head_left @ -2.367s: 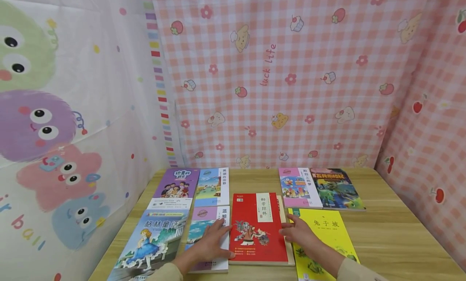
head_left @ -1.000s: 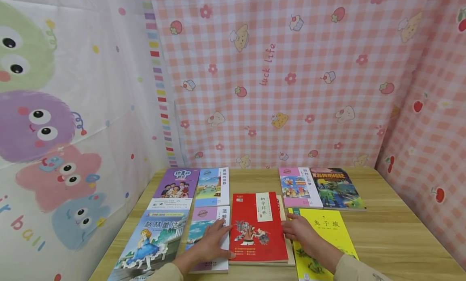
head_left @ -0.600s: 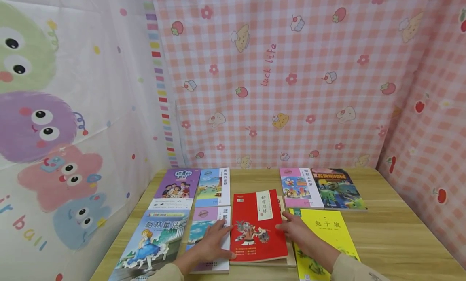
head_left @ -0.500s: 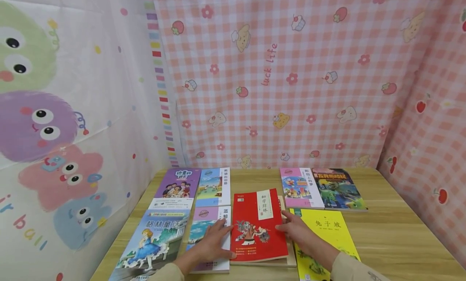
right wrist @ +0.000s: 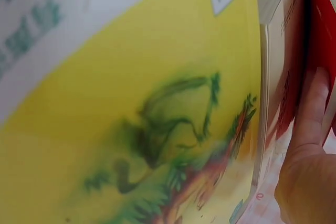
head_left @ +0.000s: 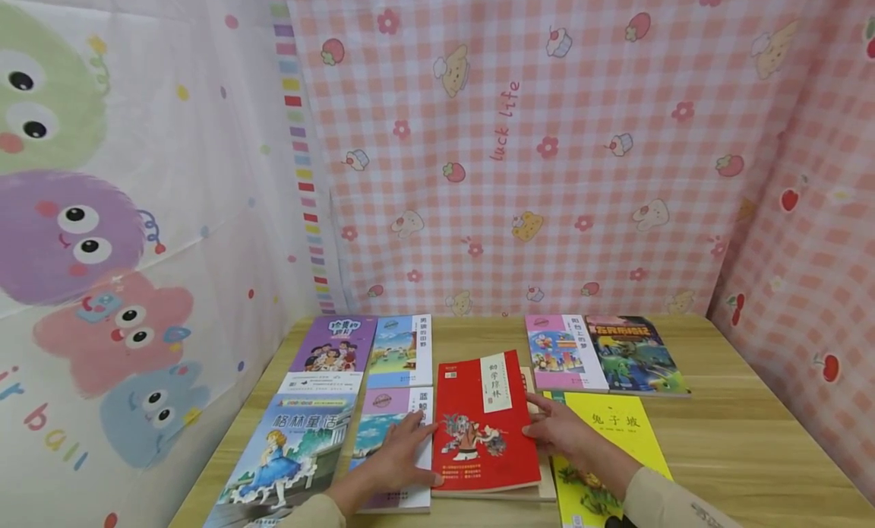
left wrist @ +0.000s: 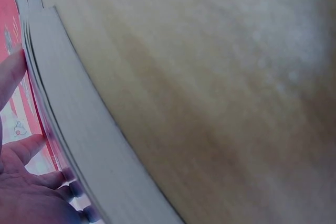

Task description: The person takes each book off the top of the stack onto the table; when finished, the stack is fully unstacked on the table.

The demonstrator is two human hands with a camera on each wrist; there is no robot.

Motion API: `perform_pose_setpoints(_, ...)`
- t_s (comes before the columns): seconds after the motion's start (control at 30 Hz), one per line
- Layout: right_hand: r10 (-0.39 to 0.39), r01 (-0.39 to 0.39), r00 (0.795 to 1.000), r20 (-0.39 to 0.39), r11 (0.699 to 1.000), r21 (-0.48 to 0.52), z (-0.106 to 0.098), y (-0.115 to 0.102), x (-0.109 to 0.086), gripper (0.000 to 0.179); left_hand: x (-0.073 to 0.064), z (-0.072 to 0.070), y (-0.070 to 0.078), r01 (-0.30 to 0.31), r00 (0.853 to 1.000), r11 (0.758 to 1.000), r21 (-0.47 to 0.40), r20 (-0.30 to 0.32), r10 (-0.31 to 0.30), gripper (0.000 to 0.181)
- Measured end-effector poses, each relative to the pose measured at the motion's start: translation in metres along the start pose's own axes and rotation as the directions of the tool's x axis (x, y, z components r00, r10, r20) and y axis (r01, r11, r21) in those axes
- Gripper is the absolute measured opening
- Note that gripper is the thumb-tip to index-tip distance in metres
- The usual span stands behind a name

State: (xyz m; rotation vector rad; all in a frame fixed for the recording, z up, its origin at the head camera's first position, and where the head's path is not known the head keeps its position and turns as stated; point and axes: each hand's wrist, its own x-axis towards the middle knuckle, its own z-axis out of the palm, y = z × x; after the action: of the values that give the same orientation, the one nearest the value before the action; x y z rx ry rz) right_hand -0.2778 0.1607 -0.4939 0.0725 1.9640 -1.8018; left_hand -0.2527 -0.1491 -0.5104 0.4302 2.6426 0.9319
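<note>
A red paperback book lies over a cream-coloured book in the middle of the table, its right side raised and skewed. My right hand pinches its right edge. In the right wrist view, one digit reaches under the red cover, between it and the cream book; the other fingers are mostly hidden. My left hand has its fingers spread over a blue and pink book, fingertips at the red book's left edge. A yellow book lies under my right wrist.
At the front left is a fairy-tale book. Behind it lie a purple book and a blue book. A pink-edged book and a dark green book lie back right on the wooden table. Patterned cloths hang around.
The red book's right side has come up off the cream book, and its top has swung slightly. My right hand has taken hold of that edge. The left hand stays put.
</note>
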Motion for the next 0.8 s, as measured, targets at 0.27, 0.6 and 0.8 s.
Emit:
perform_pose_setpoints(0.27,-0.075,0.072,0.995,0.062,0.996,0.043,0.0,0.001,-0.003,0.075,-0.001,-0.002,-0.002,-0.038,0.999,0.999,-0.016,0.003,0.038,0.084)
perform_pose_setpoints(0.6,-0.095,0.094,0.995,0.025,0.995,0.042,-0.006,0.001,-0.01,0.075,-0.002,-0.002,-0.002,-0.073,0.997,0.997,-0.008,0.01,0.073,0.084)
perform_pose_setpoints(0.8,-0.087,0.083,0.994,0.059,0.994,0.065,-0.02,-0.002,-0.015,0.074,-0.003,-0.001,-0.005,-0.098,0.995,0.994,0.046,0.011,0.097,0.086)
